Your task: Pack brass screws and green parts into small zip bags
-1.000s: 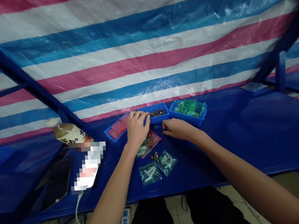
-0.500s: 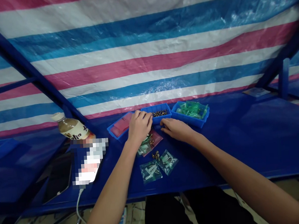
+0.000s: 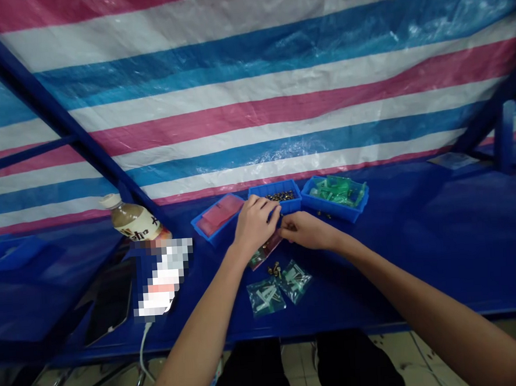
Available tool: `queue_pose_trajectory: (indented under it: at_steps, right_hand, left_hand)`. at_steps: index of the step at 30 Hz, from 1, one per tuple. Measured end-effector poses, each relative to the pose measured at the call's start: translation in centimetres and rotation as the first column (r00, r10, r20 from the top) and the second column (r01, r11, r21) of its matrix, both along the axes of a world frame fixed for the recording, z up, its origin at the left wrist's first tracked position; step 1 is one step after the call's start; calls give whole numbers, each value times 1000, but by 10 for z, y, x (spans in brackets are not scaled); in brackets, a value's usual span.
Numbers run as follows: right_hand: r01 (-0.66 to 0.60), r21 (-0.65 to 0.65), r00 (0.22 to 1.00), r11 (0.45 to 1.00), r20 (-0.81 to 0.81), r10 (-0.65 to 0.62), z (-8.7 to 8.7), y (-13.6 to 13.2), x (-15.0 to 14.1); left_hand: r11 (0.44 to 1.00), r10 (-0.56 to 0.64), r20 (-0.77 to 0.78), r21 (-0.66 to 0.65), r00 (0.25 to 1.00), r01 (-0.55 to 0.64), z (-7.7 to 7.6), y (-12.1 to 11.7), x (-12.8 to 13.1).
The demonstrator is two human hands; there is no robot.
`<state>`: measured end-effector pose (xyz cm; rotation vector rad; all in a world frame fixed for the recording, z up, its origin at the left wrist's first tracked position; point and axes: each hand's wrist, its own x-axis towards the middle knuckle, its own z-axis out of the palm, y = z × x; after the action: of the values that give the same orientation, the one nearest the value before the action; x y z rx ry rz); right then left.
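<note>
A pink plastic bag [image 3: 272,246] with a green packet showing at its lower end lies under my hands. My left hand [image 3: 256,223] curls over its upper part, fingers bent and pointing right; the fingertips are partly hidden. From the other side, my right hand [image 3: 306,231] is closed with thumb and forefinger at the bag's right edge. Nearer to me lie two clear packets of pale screws or plugs, one on the left [image 3: 266,296] and one on the right [image 3: 295,281]. A few brass-coloured metal pieces [image 3: 274,269] sit just above them.
Behind my hands stand three blue bins: one with pink bags [image 3: 199,230], one with small metal pieces [image 3: 262,189], one with green packets [image 3: 359,211]. Loose metal pieces [image 3: 324,214] lie near the right bin. At left are a bottle [image 3: 132,221], a blurred-out phone with cable, and a dark tablet [image 3: 111,298].
My hands have come together over the pink bag; the left moved right and the right closed at its edge. The bag's lower end is now more covered. The view shifted slightly.
</note>
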<state>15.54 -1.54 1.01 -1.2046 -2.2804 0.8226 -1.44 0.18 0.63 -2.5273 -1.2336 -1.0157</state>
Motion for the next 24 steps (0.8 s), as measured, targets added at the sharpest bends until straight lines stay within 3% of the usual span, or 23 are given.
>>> queue_pose_trajectory:
  at_steps: [4, 7, 9, 12, 16, 20, 21, 22, 24]
  right_hand:
    - [-21, -210, 963, 978, -265, -36, 9, 4, 7]
    - [7, -279, 937, 960, -334, -104, 13, 9, 15]
    - [18, -275, 935, 961, -337, -113, 16, 12, 22]
    - [-16, -168, 933, 986, -358, -46, 22, 13, 32]
    - [-51, -35, 884, 998, -467, 29, 29, 12, 40]
    - [4, -51, 812, 999, -582, -33, 30, 11, 37]
    - [32, -74, 792, 997, -606, -70, 29, 11, 35]
    - [64, -98, 772, 993, -626, -111, 28, 11, 33]
    - [120, -136, 738, 983, -650, -180, 26, 12, 29]
  left_hand:
    - [978, -82, 243, -168, 966, 126, 0, 1, 1]
    - [947, -102, 363, -249, 926, 202, 0, 1, 4]
    - [929, -99, 419, -287, 902, 235, 0, -1, 7]
    - [885, -55, 529, -366, 847, 287, 1, -4, 12]
    - [772, 6, 746, -427, 666, 471, 5, -6, 14]
    - [521, 162, 863, -486, 478, 701, 8, -6, 12]
    - [490, 206, 870, -488, 448, 723, 8, -6, 11]
    - [485, 247, 876, -482, 415, 730, 8, -5, 11]
    - [529, 305, 895, -445, 327, 723, 6, -3, 11]
